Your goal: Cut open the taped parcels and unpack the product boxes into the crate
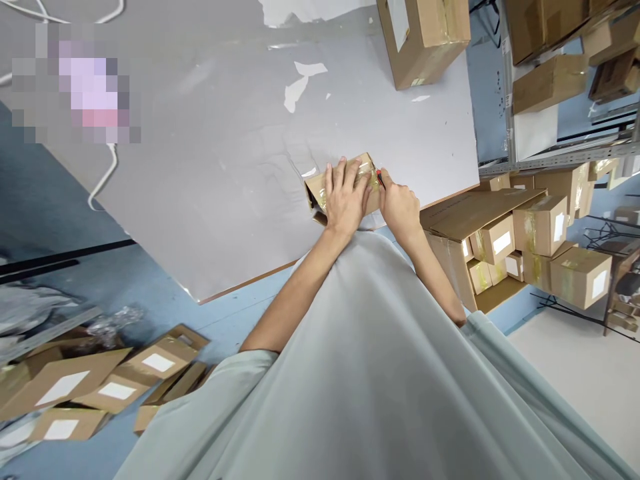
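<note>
A small cardboard box with shiny clear tape lies at the near edge of the grey table. My left hand rests across its top, fingers spread and pressing on the cardboard. At the box's left end a flap stands ajar, with a dark gap beside it. My right hand is closed around what looks like a red box cutter, held against the taped right end. Most of that tool is hidden by my fingers, and its blade cannot be made out.
A larger taped carton stands at the table's far right. Torn white scraps lie on the tabletop. To my right, a big open carton holds small boxes, beside a metal shelf. Opened boxes lie at lower left.
</note>
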### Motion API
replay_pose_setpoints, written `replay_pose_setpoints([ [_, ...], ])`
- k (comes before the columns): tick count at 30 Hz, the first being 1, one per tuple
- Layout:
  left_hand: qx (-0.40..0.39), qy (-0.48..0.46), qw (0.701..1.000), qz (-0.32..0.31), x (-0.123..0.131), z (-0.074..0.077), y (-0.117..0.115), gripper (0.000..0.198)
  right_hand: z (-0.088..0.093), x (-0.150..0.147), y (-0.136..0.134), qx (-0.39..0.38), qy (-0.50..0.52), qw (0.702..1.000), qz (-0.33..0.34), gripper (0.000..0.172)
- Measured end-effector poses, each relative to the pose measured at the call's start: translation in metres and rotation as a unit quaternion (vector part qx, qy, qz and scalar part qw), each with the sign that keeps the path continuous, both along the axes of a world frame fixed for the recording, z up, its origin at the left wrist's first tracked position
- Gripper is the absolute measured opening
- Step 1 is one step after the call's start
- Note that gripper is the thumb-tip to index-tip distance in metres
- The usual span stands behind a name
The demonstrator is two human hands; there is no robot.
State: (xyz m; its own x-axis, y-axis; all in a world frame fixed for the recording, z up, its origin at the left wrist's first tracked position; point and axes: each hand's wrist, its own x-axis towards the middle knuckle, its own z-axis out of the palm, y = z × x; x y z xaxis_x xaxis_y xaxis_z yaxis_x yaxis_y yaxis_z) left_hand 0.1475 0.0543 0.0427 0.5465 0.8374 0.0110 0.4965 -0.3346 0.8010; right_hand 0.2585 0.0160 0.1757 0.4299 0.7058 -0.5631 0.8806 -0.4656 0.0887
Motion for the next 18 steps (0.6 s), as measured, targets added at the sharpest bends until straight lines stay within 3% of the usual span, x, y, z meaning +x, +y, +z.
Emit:
replay_pose_setpoints([
  [12, -0.016, 0.02, 1.0, 0.012, -0.001, 0.002, -0.001, 0.059, 0.015, -0.008, -0.02, -0.035, -0.01, 0.999, -0.018, 0.06],
  [18, -0.001, -0.002, 1.0, 0.019, -0.004, 0.005, -0.002, 0.054, 0.012, -0.001, -0.029, -0.038, 0.017, 0.999, -0.03, 0.06],
])
